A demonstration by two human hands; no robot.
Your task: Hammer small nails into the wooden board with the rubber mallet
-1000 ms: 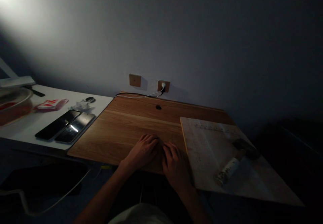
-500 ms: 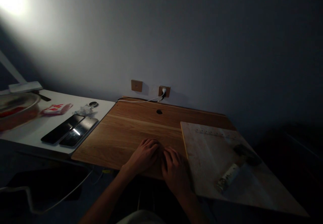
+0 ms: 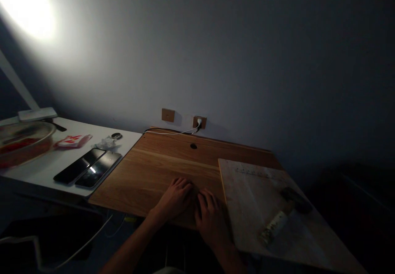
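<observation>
Both of my hands rest near the front edge of a brown wooden desk (image 3: 148, 159). My left hand (image 3: 178, 193) lies on the wood with its fingers loosely bent, holding nothing that I can see. Beside it, a small gap away, my right hand (image 3: 210, 214) rests with its fingers apart and slightly curled. Just right of that hand is a pale wooden board (image 3: 243, 208). On the board lies a hammer-like tool with a dark head (image 3: 296, 200) and a light, worn handle (image 3: 274, 226). Dim light hides the undersides of my fingers.
A white table (image 3: 40, 167) adjoins on the left, bearing two phones (image 3: 98, 169), a red and white packet (image 3: 72, 141), crumpled clear plastic (image 3: 108, 142) and a clear bowl (image 3: 27, 136). Cables (image 3: 166, 133) run to a wall socket (image 3: 200, 121). A thin strip (image 3: 257, 173) lies on the board.
The view has tilted up a little, so everything sits slightly lower in the picture. My hands keep nearly the same place on the desk.
</observation>
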